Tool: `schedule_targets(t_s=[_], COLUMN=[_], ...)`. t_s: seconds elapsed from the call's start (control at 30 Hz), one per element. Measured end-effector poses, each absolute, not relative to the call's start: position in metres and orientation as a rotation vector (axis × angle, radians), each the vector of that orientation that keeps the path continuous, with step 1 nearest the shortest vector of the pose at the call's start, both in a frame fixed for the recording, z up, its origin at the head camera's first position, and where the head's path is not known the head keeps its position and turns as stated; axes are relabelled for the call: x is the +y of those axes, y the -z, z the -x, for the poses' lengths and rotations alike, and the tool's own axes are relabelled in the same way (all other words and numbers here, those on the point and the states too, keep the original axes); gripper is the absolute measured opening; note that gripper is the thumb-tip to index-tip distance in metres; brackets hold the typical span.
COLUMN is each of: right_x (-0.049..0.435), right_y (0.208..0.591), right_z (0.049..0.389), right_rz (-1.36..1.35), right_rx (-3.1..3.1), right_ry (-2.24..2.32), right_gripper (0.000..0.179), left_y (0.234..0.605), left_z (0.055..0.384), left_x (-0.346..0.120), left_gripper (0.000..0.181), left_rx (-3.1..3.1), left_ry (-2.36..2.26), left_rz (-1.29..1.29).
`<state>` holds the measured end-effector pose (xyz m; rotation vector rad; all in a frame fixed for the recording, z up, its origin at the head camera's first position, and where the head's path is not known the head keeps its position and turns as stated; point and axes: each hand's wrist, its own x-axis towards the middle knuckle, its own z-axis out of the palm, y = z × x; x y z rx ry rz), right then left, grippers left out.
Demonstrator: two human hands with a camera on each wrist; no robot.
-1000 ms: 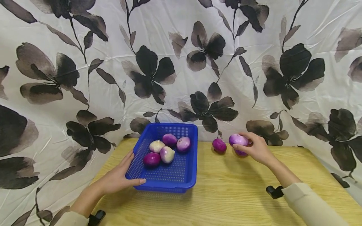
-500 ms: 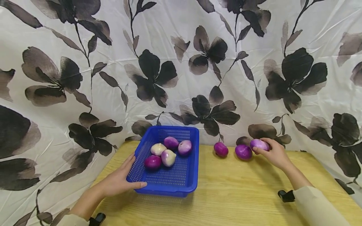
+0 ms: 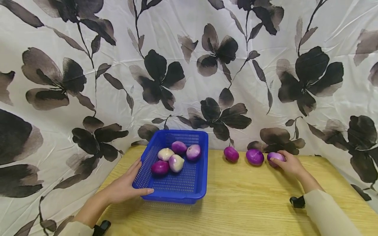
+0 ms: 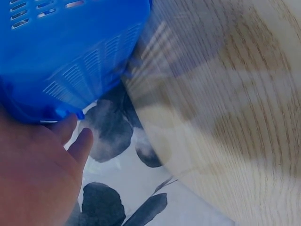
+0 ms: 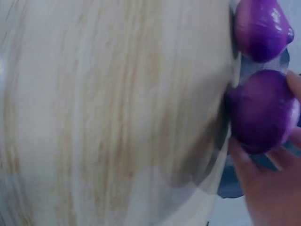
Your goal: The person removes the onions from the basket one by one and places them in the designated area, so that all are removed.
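In the head view, my left hand (image 3: pixel 122 186) rests at the near left corner of a blue plastic basket (image 3: pixel 203 170). Its thumb lies straight along the front rim and its fingers stretch along the left side. Inside the basket lie several onions, among them a purple-white one (image 3: pixel 176 163) and a dark red one (image 3: pixel 160 167). At the right, my right hand (image 3: pixel 292 165) holds a light purple onion (image 3: pixel 275 159) between thumb and fingers, low at the tabletop. Left of it sit a purple onion (image 3: pixel 255 157) and a smaller magenta onion (image 3: pixel 231 154).
A pale wood table (image 3: pixel 233 203) carries everything. Behind it and along the left hangs a white cloth (image 3: pixel 177 29) printed with dark flowers. The onions outside the basket stand in a row near the table's back edge.
My right hand has carried the light purple onion rightward from over the middle purple onion, then lowered it beside that one. The left hand has stayed on the basket.
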<state>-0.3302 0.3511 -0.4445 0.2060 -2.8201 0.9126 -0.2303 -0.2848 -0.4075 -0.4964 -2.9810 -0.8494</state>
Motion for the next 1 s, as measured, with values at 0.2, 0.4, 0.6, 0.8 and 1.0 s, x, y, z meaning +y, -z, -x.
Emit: schedule_targets(t_s=[0.2,0.4,0.6,0.8,1.0], right_x=[0.352,0.354,0.357,0.348,0.327], right_y=[0.451,0.451,0.442,0.423,0.404], right_z=[0.326,0.324,0.321,0.309,0.298], right_rz=[-0.207,-0.222,-0.298,-0.345,-0.468], right_rx=[-2.887,-2.899,-2.869,-2.859,-2.788], right_ry=[-0.941,-0.928,-0.882,-0.926,-0.903], right_gripper=[0.066,0.074,0.077,0.078,0.071], left_y=[0.410,0.412,0.411,0.408,0.406], left_z=[0.229,0.229,0.230,0.231,0.232], left_x=[-0.285,-0.283,-0.282,-0.283,-0.284], left_gripper=[0.124,0.124,0.124,0.123,0.125], left_rx=[-2.997,-3.003,-3.009,-3.032,-3.038], left_ry=[0.878,0.874,0.876,0.827,0.820], left_rz=[0.485,0.480,0.471,0.451,0.441])
